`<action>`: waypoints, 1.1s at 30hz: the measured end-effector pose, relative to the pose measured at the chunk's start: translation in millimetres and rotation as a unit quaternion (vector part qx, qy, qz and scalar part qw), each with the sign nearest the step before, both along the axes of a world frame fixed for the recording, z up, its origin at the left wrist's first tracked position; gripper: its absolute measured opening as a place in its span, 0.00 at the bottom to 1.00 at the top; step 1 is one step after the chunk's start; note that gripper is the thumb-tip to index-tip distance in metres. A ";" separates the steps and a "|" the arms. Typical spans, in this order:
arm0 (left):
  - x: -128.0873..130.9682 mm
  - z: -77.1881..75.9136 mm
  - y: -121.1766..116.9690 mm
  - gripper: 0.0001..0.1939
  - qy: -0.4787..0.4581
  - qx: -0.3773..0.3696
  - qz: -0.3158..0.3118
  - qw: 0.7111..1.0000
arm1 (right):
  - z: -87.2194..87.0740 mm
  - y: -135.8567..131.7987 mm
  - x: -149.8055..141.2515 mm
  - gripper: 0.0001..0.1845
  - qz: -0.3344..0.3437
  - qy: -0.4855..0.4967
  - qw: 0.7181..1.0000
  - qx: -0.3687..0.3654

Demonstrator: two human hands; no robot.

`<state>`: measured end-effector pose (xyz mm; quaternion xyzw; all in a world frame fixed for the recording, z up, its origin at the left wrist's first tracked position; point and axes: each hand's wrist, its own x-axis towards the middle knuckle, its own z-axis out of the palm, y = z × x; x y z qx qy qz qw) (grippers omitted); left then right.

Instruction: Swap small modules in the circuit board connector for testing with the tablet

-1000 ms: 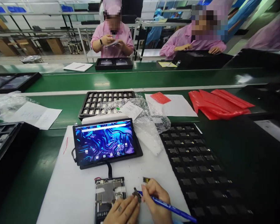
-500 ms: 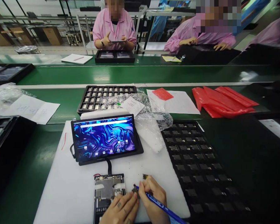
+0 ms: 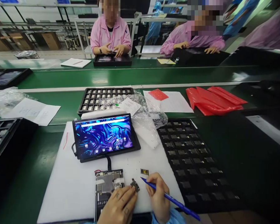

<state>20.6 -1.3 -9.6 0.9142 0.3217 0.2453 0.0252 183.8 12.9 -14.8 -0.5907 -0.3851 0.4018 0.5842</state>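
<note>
My left hand [image 3: 120, 202] lies low over the white foam sheet [image 3: 60, 186]. Its fingers are together, fingertips holding a small dark electronic module [image 3: 135, 184] against the sheet. Under the wrist side is an opened device with a bare circuit board [image 3: 108, 183], joined by a black flat cable [image 3: 109, 163] to a lit tablet screen [image 3: 104, 137]. Pinched in my right hand [image 3: 159, 194] is a blue pen [image 3: 175, 201], its tip pointing left, a little clear of the dark module. Just above the right fingers sits a small yellow-and-black module [image 3: 144, 171].
On the right lies a black tray of small modules [image 3: 189, 152]; another compartment tray [image 3: 93, 99] is behind the tablet. Crumpled clear plastic [image 3: 151, 112], red bags [image 3: 214, 99] and papers lie around. A black box [image 3: 11, 140] is at left. Co-workers in pink [image 3: 110, 37] sit opposite.
The pen tip has moved off the dark module, up and to the right. My right hand has shifted away, uncovering the yellow-and-black module. My left hand stays at the dark module.
</note>
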 end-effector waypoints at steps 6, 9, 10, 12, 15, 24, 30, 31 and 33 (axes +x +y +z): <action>2.5 7.4 0.4 0.22 0.035 0.011 0.008 0.999 | 1.8 -4.4 -1.3 0.19 0.020 -0.137 0.990 -0.012; 4.1 9.2 0.0 0.23 0.037 0.007 0.012 0.999 | 5.3 -3.5 -3.2 0.21 0.030 -0.204 0.978 -0.009; 4.3 9.7 0.0 0.22 0.035 0.003 0.012 0.999 | 6.3 -2.9 -3.7 0.21 0.037 -0.222 0.974 -0.007; 4.3 10.4 0.4 0.22 0.033 -0.002 0.012 0.999 | 7.8 -1.4 -4.3 0.21 0.056 -0.249 0.967 -0.005; 4.1 10.9 0.9 0.23 0.038 -0.006 0.009 0.999 | 8.9 0.8 -4.3 0.21 0.082 -0.266 0.960 -0.004; 5.5 10.9 -0.6 0.19 0.028 -0.033 0.006 0.999 | 8.2 0.5 -5.5 0.21 0.106 -0.285 0.953 0.005; 4.9 13.7 0.0 0.22 0.033 -0.032 0.006 0.999 | 5.8 -2.3 -3.7 0.21 0.079 -0.263 0.961 0.022; 4.6 14.3 0.4 0.22 0.034 -0.033 0.005 0.999 | 5.4 -3.6 -2.8 0.21 0.069 -0.259 0.963 0.024; 4.5 15.2 1.3 0.21 0.032 -0.034 0.004 0.999 | 3.8 -6.8 -0.8 0.21 0.040 -0.236 0.971 0.030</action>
